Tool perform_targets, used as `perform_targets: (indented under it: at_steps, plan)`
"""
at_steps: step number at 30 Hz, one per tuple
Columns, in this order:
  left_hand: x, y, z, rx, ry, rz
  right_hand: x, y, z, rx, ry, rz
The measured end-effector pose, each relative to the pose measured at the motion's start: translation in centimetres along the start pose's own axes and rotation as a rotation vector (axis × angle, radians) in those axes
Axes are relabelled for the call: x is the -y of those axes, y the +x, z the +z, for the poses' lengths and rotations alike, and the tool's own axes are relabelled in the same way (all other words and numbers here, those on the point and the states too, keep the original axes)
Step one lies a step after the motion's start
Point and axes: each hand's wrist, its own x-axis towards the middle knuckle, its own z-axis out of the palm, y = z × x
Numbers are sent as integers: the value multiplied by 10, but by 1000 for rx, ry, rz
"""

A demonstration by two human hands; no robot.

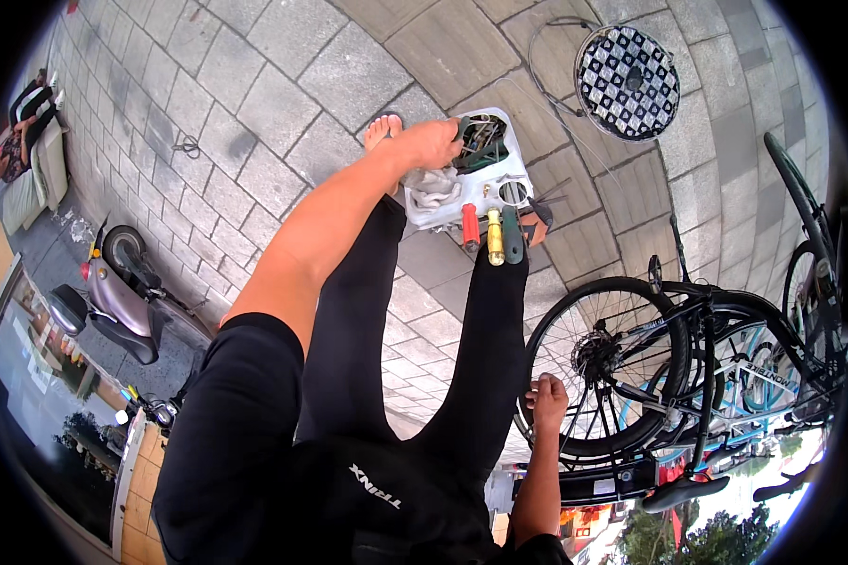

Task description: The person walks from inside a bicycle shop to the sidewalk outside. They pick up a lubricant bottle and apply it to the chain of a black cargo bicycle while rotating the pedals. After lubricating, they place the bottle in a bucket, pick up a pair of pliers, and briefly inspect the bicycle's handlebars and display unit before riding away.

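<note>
- And over the white tray (pixel 473 188), out in front of the knees, the left hand (pixel 433 144) is held, its fingertips brought right to the edge of the dark compartment.
- In that compartment a jumble of metal tools (pixel 485 132) is packed; the fingers of the left hand are bent, but whether anything is clamped between them cannot be told from this angle.
- Just below that hand, a crumpled pale cloth (pixel 435 188) is heaped in the tray's near left part.
- Along the near side three handles are lined up: the red handle (pixel 470 228), the yellow handle (pixel 495 237), the dark green handle (pixel 512 235), all pointed back toward the body.
- Over on the right, the right hand (pixel 546 403) is held close by the rear wheel (pixel 596 355) of a black bicycle, its fingers curled; whether they are closed on anything, or the tyre is touched, cannot be told.
- By the tray's far left corner, a bare foot (pixel 383 130) is planted on grey paving.
- Farther off, a round checked disc (pixel 628 83) is set on the paving, a thin cable looped beside it.
- At far left, a scooter (pixel 122 301) is parked.
</note>
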Motion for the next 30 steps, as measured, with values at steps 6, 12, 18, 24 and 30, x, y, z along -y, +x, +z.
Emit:
perform_targets:
  at_steps: [6,12,18,24,30]
  plan:
    - [-23,-48,-80,-139,272,-157,66,-45,13,37,28,-194]
    - [-32,-139,-158,-172,401,-30,104,-102,38,119,162,-318]
    - [-128,-287,-186,-168,23,496,136,-189,100,373,572,-184]
    - [-237,-401,-178,-14,30,979,122,-287,122,1207,1152,-109]
    - [-282,-466,-147,110,119,1164,77,-338,97,1189,1132,-541]
